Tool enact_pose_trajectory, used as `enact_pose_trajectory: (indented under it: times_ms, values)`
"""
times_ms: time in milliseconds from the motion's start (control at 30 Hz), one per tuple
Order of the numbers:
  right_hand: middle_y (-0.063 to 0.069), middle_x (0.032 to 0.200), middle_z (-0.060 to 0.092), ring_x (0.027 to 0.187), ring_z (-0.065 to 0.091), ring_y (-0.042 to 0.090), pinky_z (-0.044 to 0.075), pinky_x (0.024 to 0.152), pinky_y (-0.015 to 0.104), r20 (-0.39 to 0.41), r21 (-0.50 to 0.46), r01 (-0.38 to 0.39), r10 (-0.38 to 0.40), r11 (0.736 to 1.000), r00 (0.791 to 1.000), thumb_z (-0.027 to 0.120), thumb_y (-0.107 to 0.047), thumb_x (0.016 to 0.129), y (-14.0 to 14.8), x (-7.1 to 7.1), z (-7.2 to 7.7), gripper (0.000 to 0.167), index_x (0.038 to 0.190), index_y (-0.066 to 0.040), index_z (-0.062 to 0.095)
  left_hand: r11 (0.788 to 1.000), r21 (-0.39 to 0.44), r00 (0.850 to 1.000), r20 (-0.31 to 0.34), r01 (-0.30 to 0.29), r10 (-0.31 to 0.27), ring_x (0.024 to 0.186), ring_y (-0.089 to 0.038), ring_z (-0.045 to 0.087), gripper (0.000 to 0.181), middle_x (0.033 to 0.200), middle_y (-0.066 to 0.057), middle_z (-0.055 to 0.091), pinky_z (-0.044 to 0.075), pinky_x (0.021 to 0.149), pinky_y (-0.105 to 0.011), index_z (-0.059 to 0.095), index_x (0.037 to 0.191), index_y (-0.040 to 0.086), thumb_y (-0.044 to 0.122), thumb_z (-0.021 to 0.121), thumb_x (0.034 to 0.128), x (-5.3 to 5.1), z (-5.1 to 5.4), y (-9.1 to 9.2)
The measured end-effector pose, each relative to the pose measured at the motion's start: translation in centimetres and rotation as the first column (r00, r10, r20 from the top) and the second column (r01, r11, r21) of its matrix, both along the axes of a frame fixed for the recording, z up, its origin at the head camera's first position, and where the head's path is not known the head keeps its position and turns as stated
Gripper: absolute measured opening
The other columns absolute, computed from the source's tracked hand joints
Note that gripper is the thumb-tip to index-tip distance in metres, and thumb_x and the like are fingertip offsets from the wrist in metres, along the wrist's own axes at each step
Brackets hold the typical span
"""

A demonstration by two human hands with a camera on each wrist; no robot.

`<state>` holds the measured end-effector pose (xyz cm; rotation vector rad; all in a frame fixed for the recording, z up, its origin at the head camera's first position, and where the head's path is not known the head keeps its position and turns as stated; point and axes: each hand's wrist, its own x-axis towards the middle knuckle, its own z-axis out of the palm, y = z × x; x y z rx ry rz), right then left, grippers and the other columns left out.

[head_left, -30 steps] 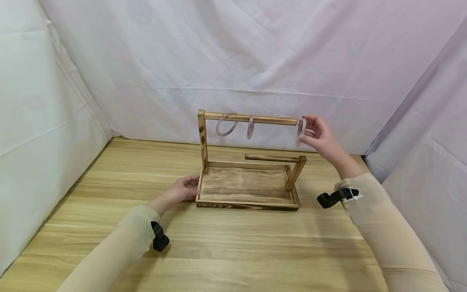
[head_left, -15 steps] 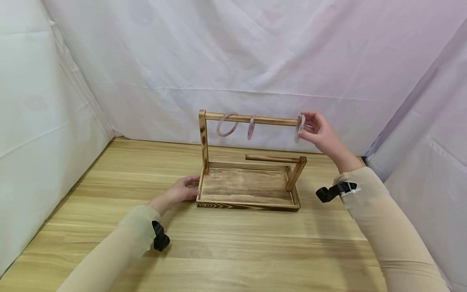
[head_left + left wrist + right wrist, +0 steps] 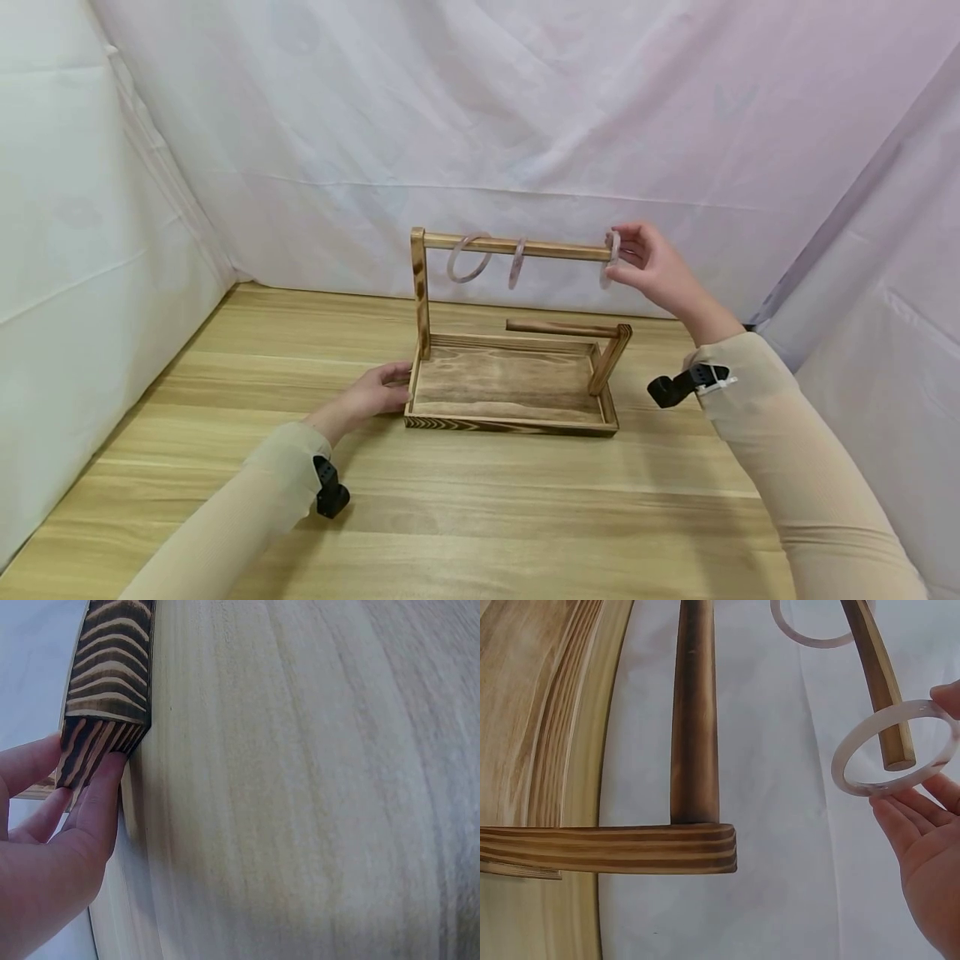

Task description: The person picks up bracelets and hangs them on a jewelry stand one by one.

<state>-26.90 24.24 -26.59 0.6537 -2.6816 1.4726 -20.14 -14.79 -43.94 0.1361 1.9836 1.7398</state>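
A wooden stand [image 3: 510, 426] has a shallow tray base, a high rod [image 3: 562, 249] and a lower rod [image 3: 562, 327]. My left hand [image 3: 367, 393] grips the tray's left end, with the thumb at its rim and the fingers against the end wall [image 3: 97, 746]. My right hand [image 3: 652, 271] pinches a pale pinkish bangle [image 3: 855, 750] between thumb and fingers. This bangle encircles the free right tip of the high rod. Two similar bangles hang on that rod, one bangle [image 3: 452, 265] near the left post and another bangle [image 3: 517, 265] near the middle.
The stand rests on a light wood-grain table [image 3: 510, 508]. Just behind the table hangs a white curtain [image 3: 360, 233], with more white cloth at both sides. The lower rod sits on a short right post [image 3: 611, 360], beneath my right hand.
My right hand has moved left with the bangle, bringing it from just beyond the high rod's tip to around it. The left hand stays at the tray's end.
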Motion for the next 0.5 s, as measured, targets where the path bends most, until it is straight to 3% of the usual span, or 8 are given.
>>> enact_pose_trajectory:
  times_ms: [500]
  values:
    - [0.024,0.138,0.039,0.13,0.037,0.034,0.027,0.114,0.047,-0.008,0.06,0.002,-0.001,0.998,1.0,0.06,0.0,0.086,-0.73,-0.77,0.15,0.059,0.137,0.006,0.03,1.0,0.015,1.0,0.009,0.001,-0.001,0.133,-0.046,0.033,0.06,0.148,-0.033,0.021,0.041,0.106,-0.046,0.015,0.145,-0.011,-0.006,0.044,0.0924,-0.05,-0.13,0.58]
